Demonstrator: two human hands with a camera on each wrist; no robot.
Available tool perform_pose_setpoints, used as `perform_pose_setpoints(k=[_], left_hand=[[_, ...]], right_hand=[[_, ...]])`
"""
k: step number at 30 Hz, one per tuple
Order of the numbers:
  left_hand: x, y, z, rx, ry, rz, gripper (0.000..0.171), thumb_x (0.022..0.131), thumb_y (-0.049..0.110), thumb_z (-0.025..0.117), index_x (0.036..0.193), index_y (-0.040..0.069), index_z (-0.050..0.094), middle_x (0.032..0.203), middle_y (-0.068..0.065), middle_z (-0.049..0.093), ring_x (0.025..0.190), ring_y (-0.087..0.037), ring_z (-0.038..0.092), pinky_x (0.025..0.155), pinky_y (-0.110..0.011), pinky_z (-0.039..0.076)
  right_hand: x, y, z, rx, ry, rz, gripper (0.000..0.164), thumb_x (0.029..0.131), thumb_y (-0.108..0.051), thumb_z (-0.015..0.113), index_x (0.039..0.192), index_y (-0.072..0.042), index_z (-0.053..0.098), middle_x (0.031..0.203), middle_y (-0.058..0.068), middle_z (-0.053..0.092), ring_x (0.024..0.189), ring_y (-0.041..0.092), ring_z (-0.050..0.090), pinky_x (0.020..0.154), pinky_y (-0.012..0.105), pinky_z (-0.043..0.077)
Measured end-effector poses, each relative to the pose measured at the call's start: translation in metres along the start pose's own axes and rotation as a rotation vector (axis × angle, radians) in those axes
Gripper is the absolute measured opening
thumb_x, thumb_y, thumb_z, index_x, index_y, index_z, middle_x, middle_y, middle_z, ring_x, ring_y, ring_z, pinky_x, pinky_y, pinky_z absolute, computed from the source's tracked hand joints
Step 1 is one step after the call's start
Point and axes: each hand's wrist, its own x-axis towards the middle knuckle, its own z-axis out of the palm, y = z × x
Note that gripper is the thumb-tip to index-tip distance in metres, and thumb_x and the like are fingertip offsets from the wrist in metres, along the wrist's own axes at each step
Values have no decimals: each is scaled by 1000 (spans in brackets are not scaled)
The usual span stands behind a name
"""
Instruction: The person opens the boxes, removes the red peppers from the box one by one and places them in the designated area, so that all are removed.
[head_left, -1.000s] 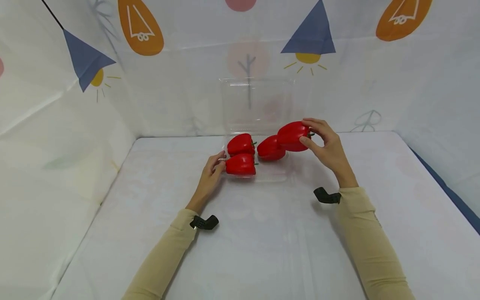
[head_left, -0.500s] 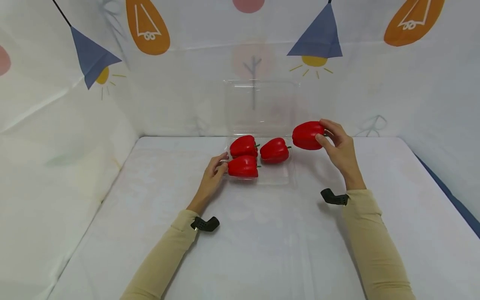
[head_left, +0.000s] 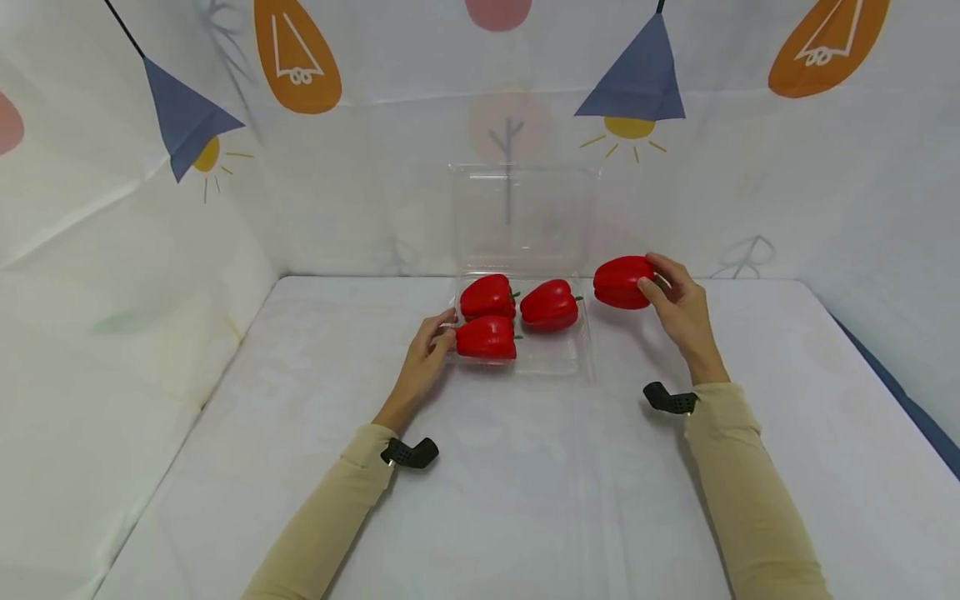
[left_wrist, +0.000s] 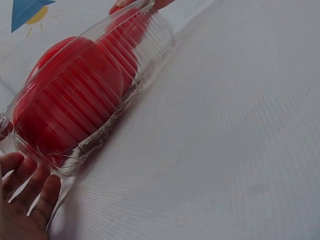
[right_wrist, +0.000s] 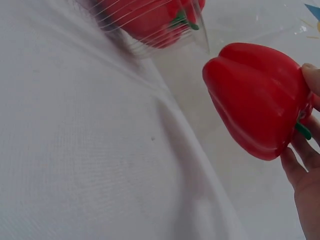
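Note:
Four red bell peppers with green stems are in the head view. Three of them lie in a clear plastic container: a back-left pepper, a front-left pepper and a right pepper. My left hand holds the container's left edge; in the left wrist view its fingers are spread beside the ribbed wall. My right hand holds the fourth bell pepper by its stem end, raised just right of the container. Its stem points back toward the palm.
The container's clear lid stands up behind it, against a printed white cloth backdrop. A white cloth covers the table. Dark wrist cameras sit on both beige sleeves.
My right hand has carried its bell pepper rightward, off the right pepper in the container, then slightly lower. My left hand has stayed at the container's left edge.

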Motion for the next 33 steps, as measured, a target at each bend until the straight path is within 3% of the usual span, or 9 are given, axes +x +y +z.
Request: perform_pose_setpoints(k=[8,13,22,33], left_hand=[[0,0,1,-5,-4,-14,43,99,10,45,139,-2,41,135,-23,45,124,-35,48,103,-48,42],[1,0,0,-2,-7,-14,43,99,11,44,140,-1,41,135,-23,45,124,-34,48,103,-48,42],[0,1,-2,13,0,-6,43,99,10,44,140,-2,41,133,-22,46,124,-34,48,102,-48,42],[0,0,-2,-17,-7,-6,43,98,9,46,139,-3,41,133,-24,47,124,-34,49,99,-44,45]], right_hand=[[5,33,-6,48,-23,76,48,92,-6,57,138,1,44,142,20,43,136,24,39,106,18,35],[6,49,-7,-23,-76,151,47,97,-14,51,142,-9,41,148,13,39,139,22,35,106,12,32],[4,53,-8,-7,-73,212,44,100,-13,41,144,-14,39,150,9,37,141,21,31,107,13,32],[2,52,-7,37,-24,211,43,99,-12,45,141,-8,41,146,12,40,137,21,35,99,6,35]])
